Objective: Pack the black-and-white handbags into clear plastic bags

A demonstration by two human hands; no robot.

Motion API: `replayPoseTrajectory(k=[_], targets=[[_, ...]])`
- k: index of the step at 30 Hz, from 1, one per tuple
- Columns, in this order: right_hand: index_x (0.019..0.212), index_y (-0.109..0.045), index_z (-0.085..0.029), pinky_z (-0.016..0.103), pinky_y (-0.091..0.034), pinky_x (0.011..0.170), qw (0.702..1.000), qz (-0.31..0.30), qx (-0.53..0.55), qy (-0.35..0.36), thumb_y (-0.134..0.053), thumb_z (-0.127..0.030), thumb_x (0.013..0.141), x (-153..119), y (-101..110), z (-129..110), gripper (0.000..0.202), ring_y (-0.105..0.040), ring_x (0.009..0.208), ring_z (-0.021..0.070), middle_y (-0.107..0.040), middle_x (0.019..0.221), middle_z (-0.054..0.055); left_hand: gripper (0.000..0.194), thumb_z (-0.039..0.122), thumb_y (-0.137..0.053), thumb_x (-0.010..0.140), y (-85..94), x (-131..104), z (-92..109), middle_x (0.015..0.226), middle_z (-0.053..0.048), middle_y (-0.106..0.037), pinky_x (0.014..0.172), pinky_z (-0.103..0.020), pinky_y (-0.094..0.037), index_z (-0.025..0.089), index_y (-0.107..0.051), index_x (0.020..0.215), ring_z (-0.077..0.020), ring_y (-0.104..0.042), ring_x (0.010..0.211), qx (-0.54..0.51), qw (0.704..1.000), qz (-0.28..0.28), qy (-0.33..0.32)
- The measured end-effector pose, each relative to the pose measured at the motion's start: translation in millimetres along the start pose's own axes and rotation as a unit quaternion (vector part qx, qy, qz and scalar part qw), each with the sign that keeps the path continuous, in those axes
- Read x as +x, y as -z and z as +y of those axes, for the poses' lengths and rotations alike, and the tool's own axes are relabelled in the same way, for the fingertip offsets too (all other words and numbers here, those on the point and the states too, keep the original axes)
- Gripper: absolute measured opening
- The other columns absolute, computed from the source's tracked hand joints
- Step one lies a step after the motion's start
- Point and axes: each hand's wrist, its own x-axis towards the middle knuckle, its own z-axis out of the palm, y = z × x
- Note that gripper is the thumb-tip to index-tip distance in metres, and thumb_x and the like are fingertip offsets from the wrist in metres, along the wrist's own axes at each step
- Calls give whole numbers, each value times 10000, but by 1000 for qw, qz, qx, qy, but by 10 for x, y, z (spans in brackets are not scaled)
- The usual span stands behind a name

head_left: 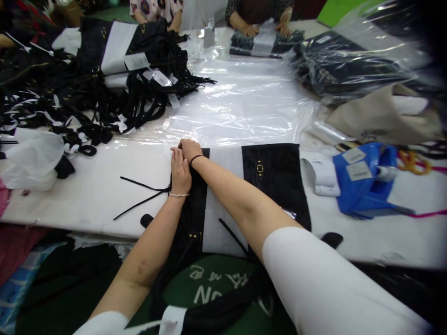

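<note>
A black bag (275, 186) with gold buckles lies flat at the table's near edge, a white paper band (223, 209) across its middle. My left hand (180, 172) rests on the bag's left edge with its fingers stretched out. Just beyond and touching it, my right hand (190, 150) is at the bag's upper left corner, its fingers bent; whether they hold the edge cannot be made out. Black cords (143, 189) stick out to the left of the bag. The dark handles (223, 307) hang over the table's near edge.
Clear plastic sheets (240, 102) cover the middle of the table. Black bags (94, 56) with tassels are piled at left. At right are a blue holder (359, 181), a paper roll (319, 174) and wrapped bags (349, 60). Across the table, a person's hands (249, 30) press a black bundle.
</note>
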Motion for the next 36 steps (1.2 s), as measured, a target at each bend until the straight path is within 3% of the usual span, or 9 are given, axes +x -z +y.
replayPoseTrajectory(k=[5, 8, 10, 15, 18, 21, 26, 30, 36], targets=[[1024, -705, -191, 363, -483, 935, 997, 2, 30, 67, -465, -621, 973, -33, -241, -300, 496, -638, 1037, 236, -703, 1108, 76, 618, 340, -247, 1020, 301, -187, -65, 1642, -174, -230, 1258, -454, -155, 59, -239, 1571, -238, -157, 1542, 47, 997, 10, 53], [1052, -725, -186, 329, -480, 969, 997, -14, 55, 60, -520, -418, 1008, 52, -208, -346, 313, -643, 1057, 206, -717, 1136, 55, 663, 311, -328, 988, 280, -184, -19, 1623, -229, -243, 1244, -522, -138, 1, -214, 1563, -308, -180, 1531, 115, 991, -18, 63], [1129, -711, -161, 303, -477, 991, 994, -12, 78, 74, -532, -271, 1004, 40, -9, -265, 245, -646, 1085, 187, -716, 1179, 50, 677, 329, -388, 972, 228, -181, 38, 1608, -267, -249, 1237, -554, -107, -31, -276, 1535, -353, -161, 1528, 168, 984, -41, 51], [1316, -620, -212, 365, -341, 1176, 983, 108, 63, 137, -533, -299, 1001, -731, 776, 539, 338, -507, 1338, 191, -628, 1372, 48, 686, 357, -404, 978, 175, -219, 73, 1599, -321, -205, 1225, -583, -91, -51, -301, 1519, -385, -91, 1533, 242, 968, -62, 25], [1358, -593, -227, 529, -240, 1222, 979, 191, -13, 70, -534, -274, 980, -1480, 1075, 1281, 386, -351, 1468, 261, -570, 1443, 76, 699, 373, -399, 984, 182, -232, 37, 1608, -317, -179, 1219, -600, -90, -36, -270, 1535, -384, -70, 1535, 251, 966, -66, 15], [1386, -564, -227, 548, -273, 1207, 984, 175, -39, 13, -525, -223, 952, -1964, 1166, 1805, 436, -354, 1469, 272, -501, 1511, 82, 700, 380, -389, 989, 188, -229, 13, 1608, -318, -175, 1218, -604, -89, -34, -262, 1539, -387, -73, 1534, 257, 964, -65, 10], [1415, -503, -188, 462, -397, 1142, 930, 350, 56, -97, -592, -325, 924, -1917, 1290, 2015, 517, -517, 1328, 264, -574, 1415, 131, 708, 390, -390, 982, 196, -202, -7, 1598, -326, -200, 1215, -606, -109, -48, -283, 1528, -401, -100, 1528, 270, 961, -63, 7], [1127, -665, -151, 410, -518, 972, 905, 299, 184, -241, -700, -378, 841, -1741, 1379, 2165, 366, -684, 1017, 250, -732, 1071, 110, 706, 392, -395, 974, 201, -176, -33, 1585, -338, -224, 1211, -608, -121, -58, -316, 1511, -415, -128, 1520, 275, 960, -57, 8], [1034, -695, -157, 329, -524, 914, 892, 281, 245, -256, -686, -341, 850, -1701, 1199, 2376, 261, -696, 944, 193, -747, 1011, 67, 706, 408, -393, 976, 202, -149, -59, 1591, -334, -210, 1204, -619, -122, -45, -320, 1513, -414, -113, 1523, 280, 958, -63, 10]])
